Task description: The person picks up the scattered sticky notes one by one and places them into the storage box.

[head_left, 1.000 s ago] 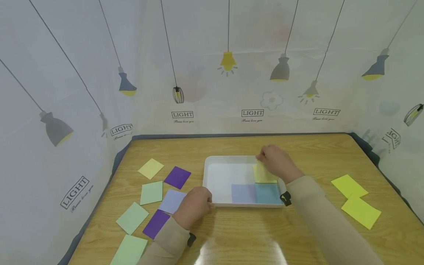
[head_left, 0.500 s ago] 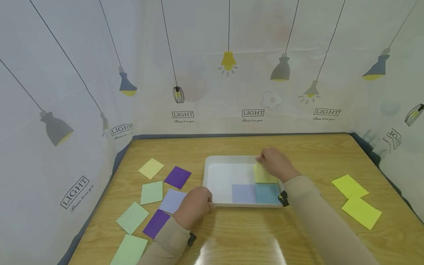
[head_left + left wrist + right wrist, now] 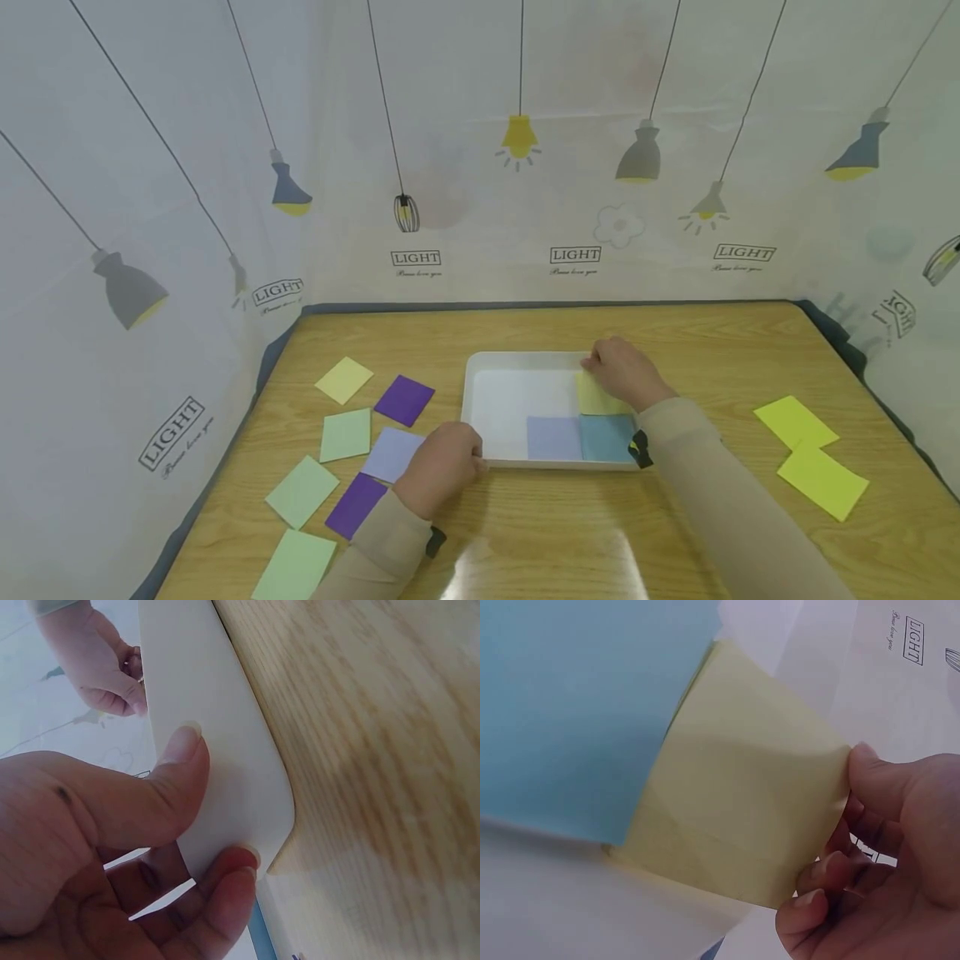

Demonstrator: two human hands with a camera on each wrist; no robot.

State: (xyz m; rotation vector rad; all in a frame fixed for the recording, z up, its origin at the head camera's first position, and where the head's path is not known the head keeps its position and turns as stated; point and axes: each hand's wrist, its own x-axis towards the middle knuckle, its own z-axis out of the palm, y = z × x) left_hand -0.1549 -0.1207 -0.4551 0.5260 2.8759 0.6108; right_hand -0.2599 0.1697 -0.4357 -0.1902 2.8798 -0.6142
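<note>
A white rectangular tray (image 3: 525,360) lies on the table, its front left corner held by my left hand (image 3: 441,467). In the left wrist view the thumb (image 3: 180,776) presses the outer wall while other fingers curl at the corner. My right hand (image 3: 624,372) pinches the far edge of a pale yellow sticky note (image 3: 735,772) at the tray's back right. That note's near edge meets a blue sticky note (image 3: 606,438), and its held side bends upward in the right wrist view. Left of the blue one lies a lavender sticky note (image 3: 553,438) in the tray.
Left of the tray, loose notes lie on the wooden table (image 3: 540,542): purple (image 3: 405,400), pale yellow (image 3: 344,380), lavender (image 3: 392,452) and several light green ones (image 3: 302,492). Two bright yellow notes (image 3: 823,481) overlap at the right. Lamp-printed fabric (image 3: 480,183) encloses the table.
My right hand has come slightly down and nearer, still pinching the pale yellow note. The left hand keeps its hold on the tray corner.
</note>
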